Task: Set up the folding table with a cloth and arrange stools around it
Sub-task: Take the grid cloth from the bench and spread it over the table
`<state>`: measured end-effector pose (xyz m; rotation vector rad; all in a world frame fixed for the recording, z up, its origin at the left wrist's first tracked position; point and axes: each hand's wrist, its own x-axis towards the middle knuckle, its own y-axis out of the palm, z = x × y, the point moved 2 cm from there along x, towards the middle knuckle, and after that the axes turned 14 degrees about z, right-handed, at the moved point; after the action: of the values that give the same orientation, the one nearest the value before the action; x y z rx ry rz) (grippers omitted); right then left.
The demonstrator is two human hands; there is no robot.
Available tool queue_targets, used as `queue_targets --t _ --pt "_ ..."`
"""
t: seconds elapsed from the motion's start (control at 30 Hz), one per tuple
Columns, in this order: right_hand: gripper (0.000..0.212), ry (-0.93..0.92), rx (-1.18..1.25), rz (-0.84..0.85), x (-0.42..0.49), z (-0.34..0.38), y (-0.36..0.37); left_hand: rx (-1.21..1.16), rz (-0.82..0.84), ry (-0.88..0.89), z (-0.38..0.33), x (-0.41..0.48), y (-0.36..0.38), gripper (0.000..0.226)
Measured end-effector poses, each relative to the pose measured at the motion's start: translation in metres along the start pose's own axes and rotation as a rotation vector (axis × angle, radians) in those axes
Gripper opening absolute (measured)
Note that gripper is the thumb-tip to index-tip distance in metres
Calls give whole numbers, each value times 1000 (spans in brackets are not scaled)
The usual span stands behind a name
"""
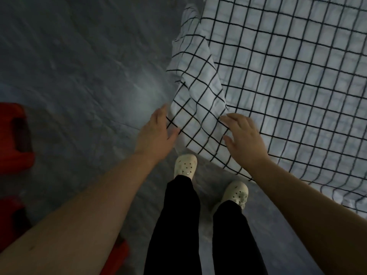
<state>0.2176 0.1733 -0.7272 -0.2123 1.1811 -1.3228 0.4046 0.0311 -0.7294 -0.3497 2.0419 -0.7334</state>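
Observation:
A white cloth with a black grid (288, 66) covers the table at the upper right and hides the tabletop. Its near left corner hangs down in folds (198, 108). My left hand (156, 133) touches the hanging corner from the left, fingers apart, thumb against the fabric. On the corner's right side my right hand (244, 137) lies flat on the cloth, fingers spread. A red stool (15, 135) stands on the floor at the far left edge, with a second red stool (12, 213) below it.
The grey floor (79, 66) stretches out to the left of the table. My legs in black trousers and pale clogs (185, 164) stand close to the table's corner. Another red object (117, 257) shows under my left forearm at the bottom.

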Motion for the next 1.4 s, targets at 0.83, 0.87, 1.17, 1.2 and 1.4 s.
queue_targets --t 0.83,0.87,1.17,1.2,1.4 --pt "58 50 131 -64 -12 19 11 -353 -163 -36 13 -54 16 51" --pt "57 54 140 -53 -12 20 11 -390 -163 -53 13 -59 17 50" --pt "49 74 137 -19 -4 23 8 -503 -262 -128 27 -78 20 28" --pt "48 77 126 -23 -2 23 6 -482 -264 -136 29 -78 21 23" --pt "50 33 -47 85 7 35 1 -363 -222 -226 38 -83 29 15"
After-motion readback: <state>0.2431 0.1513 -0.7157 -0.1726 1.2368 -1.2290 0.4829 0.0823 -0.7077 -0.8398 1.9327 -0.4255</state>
